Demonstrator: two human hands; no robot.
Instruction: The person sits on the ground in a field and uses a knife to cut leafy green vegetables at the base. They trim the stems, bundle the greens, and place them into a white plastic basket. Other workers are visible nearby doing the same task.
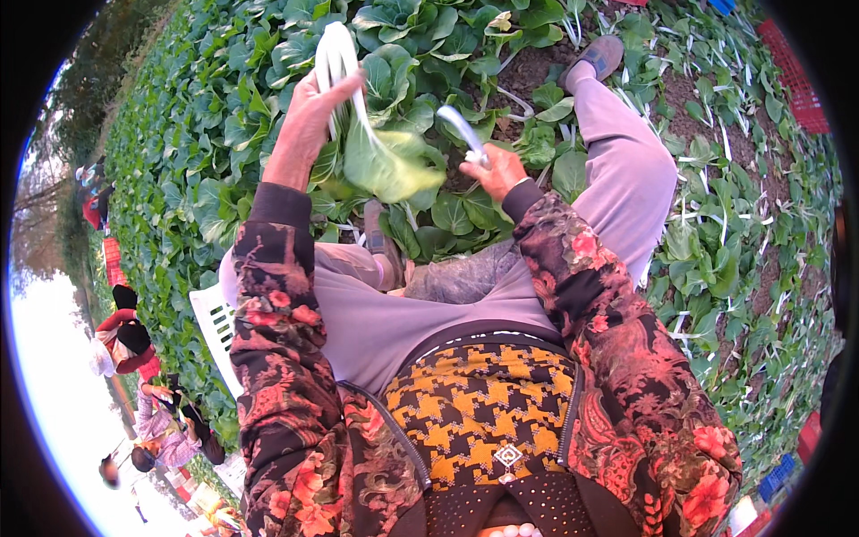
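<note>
My left hand point(305, 111) grips a head of bok choy point(339, 60) by its thick white stalks, cut base upward. Its green leaves point(389, 168) hang below the hand, one blurred and yellowish at the edge. Just right of these leaves, my right hand point(498, 171) is closed around what looks like a small knife point(462, 131). The knife's pale, curved blade points up and left, apart from the bok choy; its handle is mostly hidden by the fingers. Loose leaves point(453, 213) lie on the ground between my feet.
Standing bok choy plants point(181, 168) grow densely ahead and left. Trimmed leaves and stalks point(704, 248) litter the soil on the right. A white plastic crate point(218, 322) is by my left hip. A red crate point(795, 80) stands far right. Other people point(168, 436) work at the left.
</note>
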